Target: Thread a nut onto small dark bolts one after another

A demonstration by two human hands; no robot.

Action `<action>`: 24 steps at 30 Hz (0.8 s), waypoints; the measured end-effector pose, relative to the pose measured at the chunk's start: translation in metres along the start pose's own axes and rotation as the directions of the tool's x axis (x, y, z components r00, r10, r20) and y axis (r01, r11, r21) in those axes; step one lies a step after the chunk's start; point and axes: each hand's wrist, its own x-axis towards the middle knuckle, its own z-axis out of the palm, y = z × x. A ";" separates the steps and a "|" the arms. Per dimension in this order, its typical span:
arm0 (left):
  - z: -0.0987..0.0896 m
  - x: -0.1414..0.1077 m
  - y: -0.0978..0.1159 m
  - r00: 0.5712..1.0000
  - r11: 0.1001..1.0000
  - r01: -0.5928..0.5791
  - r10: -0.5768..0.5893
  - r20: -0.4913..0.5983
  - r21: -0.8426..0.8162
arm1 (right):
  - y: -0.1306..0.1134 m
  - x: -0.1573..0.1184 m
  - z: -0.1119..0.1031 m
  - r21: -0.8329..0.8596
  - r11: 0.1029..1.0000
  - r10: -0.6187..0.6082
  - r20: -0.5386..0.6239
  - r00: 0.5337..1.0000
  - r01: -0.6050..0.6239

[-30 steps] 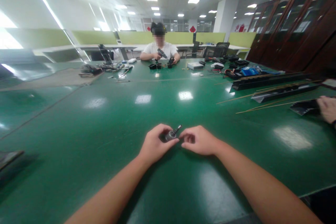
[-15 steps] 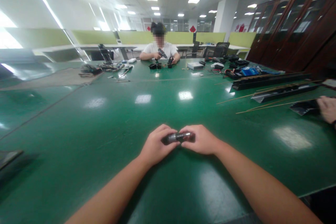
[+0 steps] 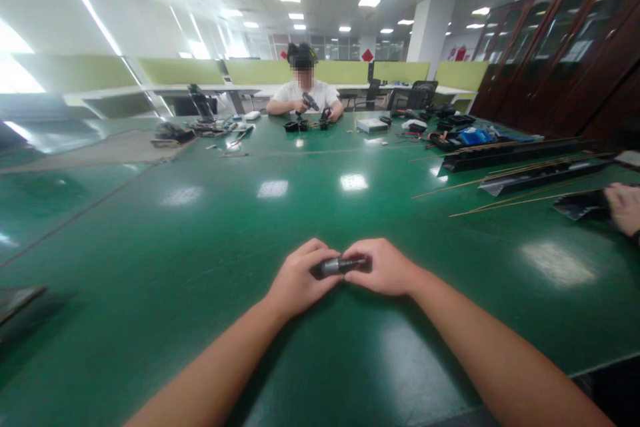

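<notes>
A dark cylindrical object (image 3: 333,266) with a grey metallic middle lies sideways between my hands, low over the green table (image 3: 220,213). My left hand (image 3: 303,275) is wrapped round its left end, thumb below and fingers above. At the other end, my right hand (image 3: 383,267) closes on a narrower dark part with thumb and fingers. The fingertips of both hands nearly meet at the middle. My palms and fingers hide both ends of the object, and I cannot make out exactly what it is.
Across the table a person (image 3: 310,93) holds a power drill (image 3: 310,101) near small black parts. Black channels (image 3: 515,155) and thin rods lie at the right, beside another person's hand (image 3: 624,208). Tools clutter the far edge; a flat board (image 3: 20,300) is at the left.
The right part of the object now looks narrower and darker between my fingers. Both my hands stay in nearly the same place, still closed round it.
</notes>
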 end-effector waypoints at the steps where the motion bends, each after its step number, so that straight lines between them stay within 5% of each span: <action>1: 0.000 0.000 0.000 1.000 1.000 -0.002 0.002 0.001 -0.002 | 0.000 0.000 0.000 -0.001 1.000 -0.003 0.001 1.000 0.003; 24: 0.002 -0.001 0.000 0.999 0.997 -0.025 0.028 0.039 -0.069 | -0.002 0.000 0.002 -0.032 0.999 -0.043 0.016 0.999 0.044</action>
